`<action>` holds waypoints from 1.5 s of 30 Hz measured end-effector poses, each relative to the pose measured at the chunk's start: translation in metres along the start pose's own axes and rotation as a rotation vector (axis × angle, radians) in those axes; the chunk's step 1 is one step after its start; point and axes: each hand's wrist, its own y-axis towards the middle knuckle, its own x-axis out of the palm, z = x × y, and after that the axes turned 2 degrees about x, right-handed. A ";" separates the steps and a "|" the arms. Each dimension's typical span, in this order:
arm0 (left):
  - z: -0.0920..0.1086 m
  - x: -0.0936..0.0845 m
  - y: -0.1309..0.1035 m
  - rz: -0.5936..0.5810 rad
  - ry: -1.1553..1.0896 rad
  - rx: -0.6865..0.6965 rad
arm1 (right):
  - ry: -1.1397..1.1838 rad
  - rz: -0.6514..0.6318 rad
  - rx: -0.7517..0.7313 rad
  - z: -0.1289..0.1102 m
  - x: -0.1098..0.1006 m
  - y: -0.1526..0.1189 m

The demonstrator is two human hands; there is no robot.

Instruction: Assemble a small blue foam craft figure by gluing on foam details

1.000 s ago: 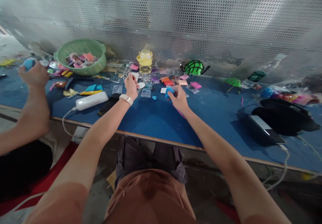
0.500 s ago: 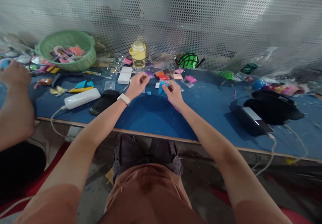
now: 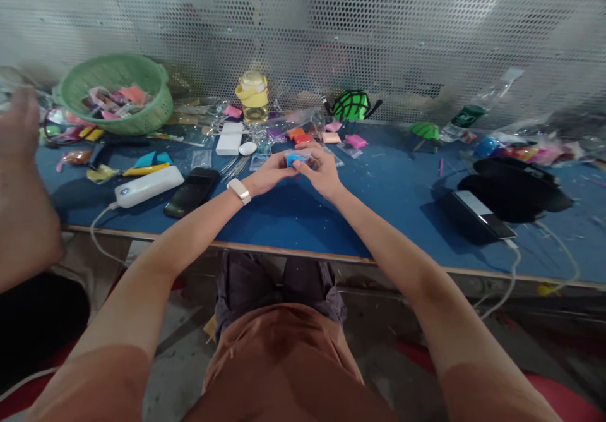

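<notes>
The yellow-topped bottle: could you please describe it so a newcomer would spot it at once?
On the blue table, find the big green basket. To its right, against the perforated wall, stands the bottle; its upright, see-through body distinguishes it from the flat pink packet beside it.

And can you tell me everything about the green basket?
The basket is round, pale green and plastic-looking, with holes in its side and small handles. It stands upright on the blue table, at the back left, near the holey metal screen. Pink, coral and purple bits lie inside. No hand touches it.
</notes>
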 end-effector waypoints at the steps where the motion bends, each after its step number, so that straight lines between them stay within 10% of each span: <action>1: 0.001 0.000 0.000 -0.015 -0.025 -0.025 | -0.027 -0.013 -0.013 -0.002 0.002 -0.001; 20: 0.026 -0.027 -0.006 -0.027 1.095 0.260 | -0.160 0.111 -0.133 -0.010 -0.004 0.000; 23: 0.043 -0.052 -0.005 0.054 1.256 0.228 | -0.173 0.128 -0.112 -0.008 -0.006 0.000; 29: 0.077 -0.154 0.008 0.743 1.137 -0.042 | -0.187 0.099 -0.103 -0.010 -0.005 -0.001; 34: 0.081 -0.233 -0.020 0.938 1.057 -0.195 | -0.174 0.103 -0.082 -0.013 -0.001 -0.003; 38: 0.077 -0.255 -0.054 1.112 1.115 -0.274 | -0.175 0.091 -0.069 -0.015 -0.001 -0.003; 45: 0.083 -0.255 -0.075 0.919 1.380 -0.591 | -0.177 0.099 -0.085 -0.015 -0.002 -0.004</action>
